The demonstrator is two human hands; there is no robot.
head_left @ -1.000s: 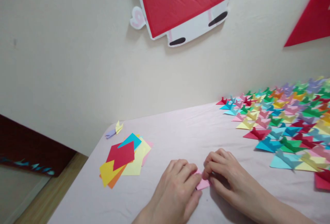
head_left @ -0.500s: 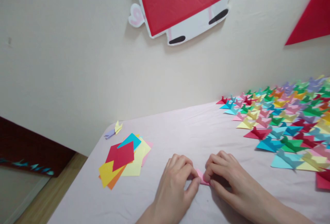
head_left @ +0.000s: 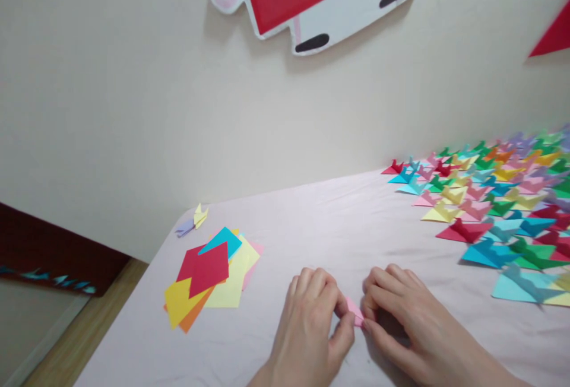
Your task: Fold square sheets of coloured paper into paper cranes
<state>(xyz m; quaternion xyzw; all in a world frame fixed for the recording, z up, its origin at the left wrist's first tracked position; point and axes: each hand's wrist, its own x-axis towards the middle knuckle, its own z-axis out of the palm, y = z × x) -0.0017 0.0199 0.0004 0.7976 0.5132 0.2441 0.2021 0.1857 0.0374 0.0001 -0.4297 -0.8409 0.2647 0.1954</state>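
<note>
A small folded piece of pink paper (head_left: pixel 355 310) lies low over the sheet-covered surface, between my two hands. My left hand (head_left: pixel 312 319) pinches its left side between thumb and forefinger. On its right side, the thumb and curled forefinger of my right hand (head_left: pixel 407 313) grip the edge. Much of the paper is covered by my fingers, so its full shape is hidden.
Left of my hands lies a loose pile of coloured paper squares (head_left: pixel 209 271). Behind it sit a yellow folded piece (head_left: pixel 200 216) and a purple one (head_left: pixel 184 228). Rows of folded paper cranes (head_left: pixel 465 230) fill the right side. A pale wall (head_left: pixel 285 132) rises behind.
The view has shifted slightly, moving the cranes rightward in the picture. Both hands still hold the pink paper, and a little more of it shows between them.
</note>
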